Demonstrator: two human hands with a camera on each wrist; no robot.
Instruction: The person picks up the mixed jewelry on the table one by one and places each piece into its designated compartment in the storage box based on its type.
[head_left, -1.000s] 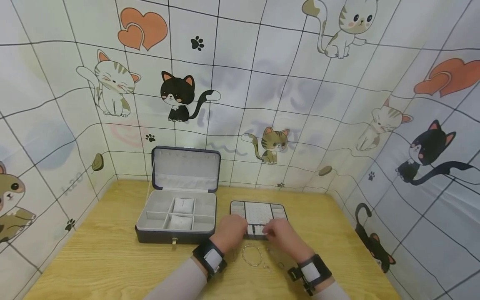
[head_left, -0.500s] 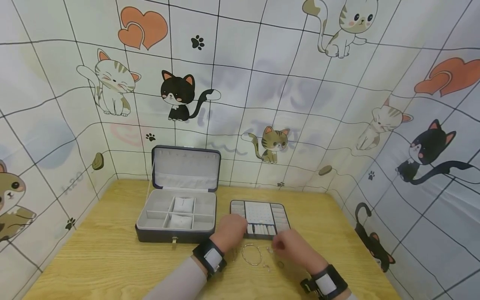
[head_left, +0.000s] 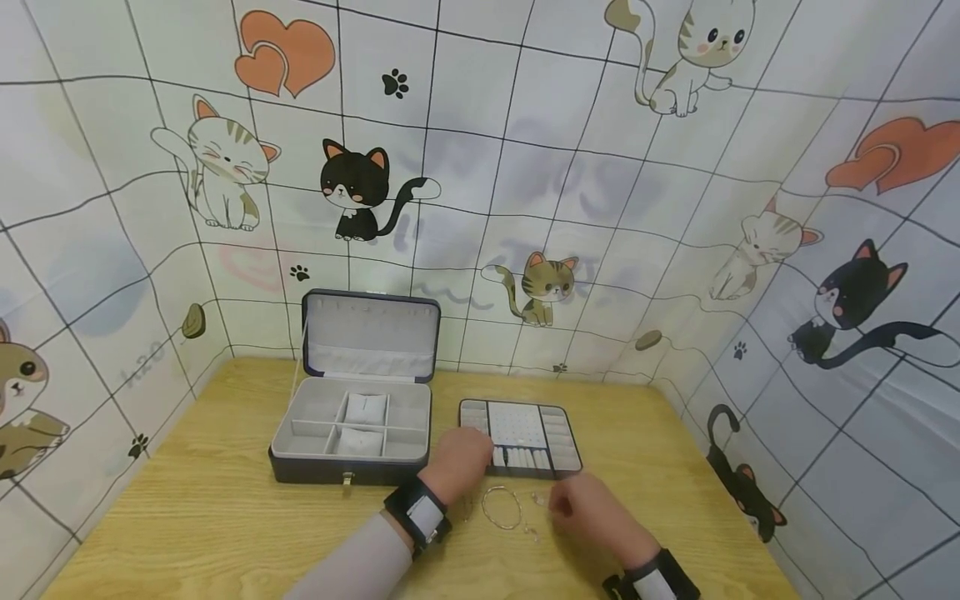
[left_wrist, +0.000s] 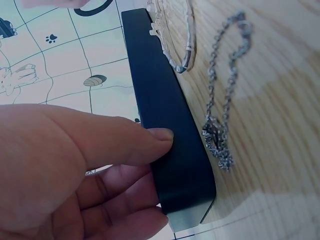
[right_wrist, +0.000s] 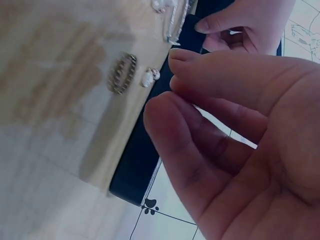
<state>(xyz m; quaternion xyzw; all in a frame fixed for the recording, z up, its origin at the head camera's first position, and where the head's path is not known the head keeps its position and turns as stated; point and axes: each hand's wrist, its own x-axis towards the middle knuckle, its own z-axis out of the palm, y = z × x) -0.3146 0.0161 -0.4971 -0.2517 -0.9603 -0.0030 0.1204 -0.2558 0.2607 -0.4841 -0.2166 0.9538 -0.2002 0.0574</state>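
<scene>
My left hand (head_left: 459,462) grips the front left corner of a dark-rimmed jewelry tray (head_left: 525,472). In the left wrist view, the thumb presses the tray's dark side (left_wrist: 165,90) and the fingers curl behind it. A silver chain (left_wrist: 212,85) lies on the table beside that side. My right hand (head_left: 592,508) hovers over the table at the tray's front right corner, thumb and index finger bent and apart, nothing between them. Below it, in the right wrist view, lie a chain-patterned ring (right_wrist: 122,74) and a small earring (right_wrist: 150,76). A bangle (head_left: 502,508) rests between the hands.
Left of the tray stands a dark jewelry box (head_left: 300,471), lid raised, with light compartments and two white cushions (head_left: 367,409). More tiny earrings (head_left: 532,532) lie in front of the tray on the wooden table (head_left: 187,517). Cat-printed cloth (head_left: 465,167) hangs behind and at the sides.
My right hand has drawn back from the tray's front slots toward the right and nearer me, now covering the ring in the head view. The left hand stays at the tray corner.
</scene>
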